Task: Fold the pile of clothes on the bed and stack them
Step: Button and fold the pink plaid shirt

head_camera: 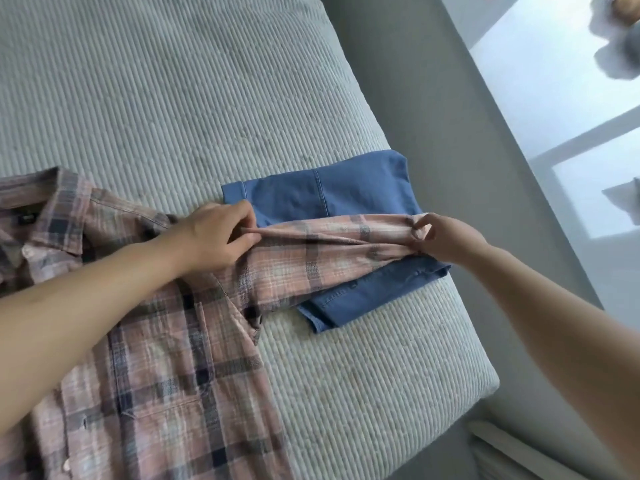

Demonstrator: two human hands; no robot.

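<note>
A pink plaid shirt (pixel 166 368) lies spread on the bed, collar at the far left. Its sleeve (pixel 322 258) stretches to the right, across a folded blue garment (pixel 311 194) near the bed's right edge. My left hand (pixel 214 237) pinches the sleeve close to the shoulder. My right hand (pixel 446 237) pinches the cuff end, so the sleeve is held taut between both hands, just above the blue garment.
The bed (pixel 173 81) wears a grey ribbed quilt. Its right edge drops to a grey floor (pixel 433 98), lit by a bright patch of window light (pixel 554 81). A white object (pixel 495 445) lies on the floor at the lower right.
</note>
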